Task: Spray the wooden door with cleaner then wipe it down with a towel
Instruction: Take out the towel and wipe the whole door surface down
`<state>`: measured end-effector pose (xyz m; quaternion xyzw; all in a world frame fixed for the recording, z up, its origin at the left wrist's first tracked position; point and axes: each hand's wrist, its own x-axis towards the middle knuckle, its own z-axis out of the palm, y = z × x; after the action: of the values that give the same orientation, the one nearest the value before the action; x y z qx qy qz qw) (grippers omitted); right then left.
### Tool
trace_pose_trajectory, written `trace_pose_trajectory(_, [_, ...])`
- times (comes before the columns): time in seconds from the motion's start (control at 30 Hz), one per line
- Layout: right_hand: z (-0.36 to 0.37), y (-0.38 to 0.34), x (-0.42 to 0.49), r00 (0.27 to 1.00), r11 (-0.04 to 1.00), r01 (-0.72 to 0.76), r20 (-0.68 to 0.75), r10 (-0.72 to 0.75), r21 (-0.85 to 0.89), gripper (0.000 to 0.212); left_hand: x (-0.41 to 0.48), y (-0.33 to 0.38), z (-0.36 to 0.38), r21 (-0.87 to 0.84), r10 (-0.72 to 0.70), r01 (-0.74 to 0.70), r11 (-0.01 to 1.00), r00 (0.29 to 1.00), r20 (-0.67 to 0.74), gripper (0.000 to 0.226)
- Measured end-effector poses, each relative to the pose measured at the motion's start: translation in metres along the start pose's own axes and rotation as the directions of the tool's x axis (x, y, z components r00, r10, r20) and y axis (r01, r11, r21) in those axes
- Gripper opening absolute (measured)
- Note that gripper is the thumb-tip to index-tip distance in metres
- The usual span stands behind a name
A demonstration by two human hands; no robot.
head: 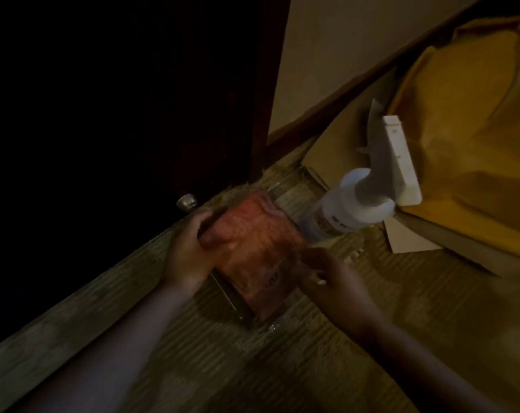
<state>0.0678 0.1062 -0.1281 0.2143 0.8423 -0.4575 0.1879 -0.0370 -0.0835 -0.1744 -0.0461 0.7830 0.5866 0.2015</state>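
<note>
left hand (190,248) grips the towel (253,248); right hand (327,275), hold unclear; spray bottle (351,204) just beside it.

My feed is dim: wood-grain floor (282,368) fills the lower frame, beige wall (357,40) top centre, dark baseboard (342,93) under it, yellow cloth (476,114) right.

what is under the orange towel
A rim of what looks like a clear tray shows past the orange towel, on the wood-grain floor. The towel covers the rest, so anything lying beneath is hidden. The left hand grips its edge.
</note>
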Motion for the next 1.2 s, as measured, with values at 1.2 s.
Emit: trace_pose_trajectory(1.2, [-0.146, -0.301, -0.186, 0.753, 0.717, 0.658, -0.194, -0.629, 0.231, 0.014, -0.239, 0.345, -0.156, 0.164, 0.437, -0.414, 0.895, 0.889, -0.138, 0.025])
